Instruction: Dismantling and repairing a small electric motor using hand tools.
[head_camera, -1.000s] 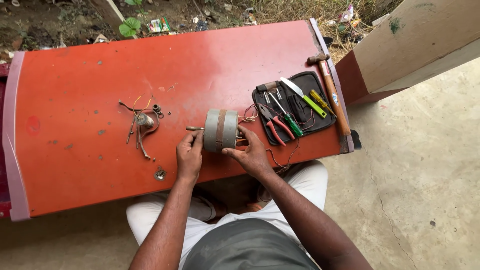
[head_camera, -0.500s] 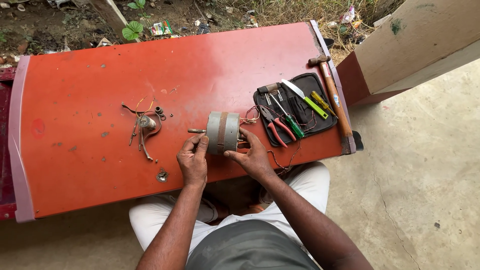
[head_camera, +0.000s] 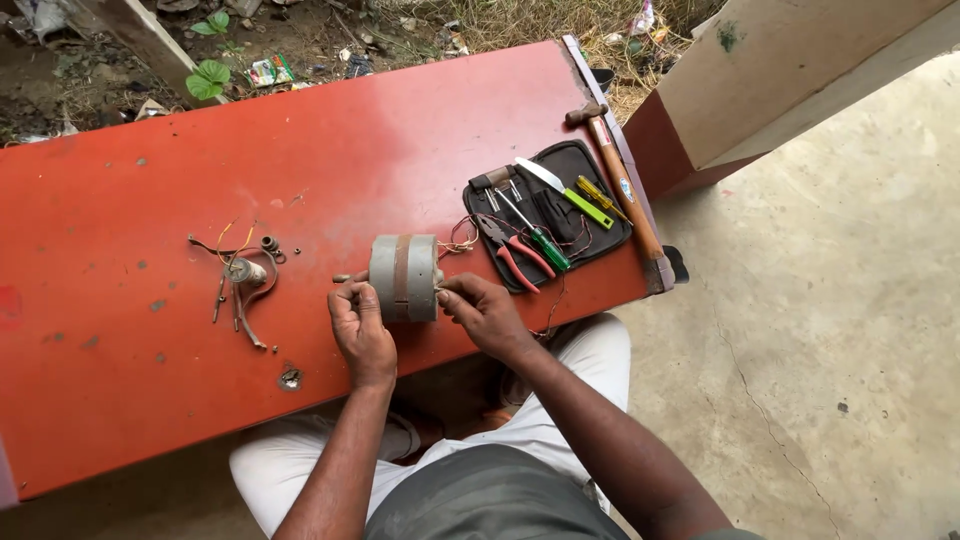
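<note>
Motor (head_camera: 404, 277), a short grey drum with a rusty brown band round its middle, sits on the red table (head_camera: 150, 400) close to the near edge and a little right of the middle of that edge. Its long axis runs left to right, along the edge, with a stub of shaft poking out of its left end.

Nearest the person, the left hand (head_camera: 360, 330) comes up from below and rests against the drum's left end, fingers curled narrow round the shaft end; whether they pinch it or only touch it cannot be told. The right hand (head_camera: 484, 312) lies just beside the drum's right end, fingers closed narrow where thin wires (head_camera: 458, 238) leave the drum; it seems to hold one, though the strand itself is too fine to see clearly. So the drum lies between the two hands, each about equally near, one at each end of its axis.

Further left, well apart from the hands, a small heap of bent metal parts (head_camera: 245, 280) and loose wire lies on the table. To the right, towards the right edge, an open black tool pouch (head_camera: 575, 165) holds red-handled pliers (head_camera: 515, 255) and a green-handled screwdriver (head_camera: 545, 245). A wooden-handled hammer (head_camera: 620, 185) lies along the right edge, head at the far end.
</note>
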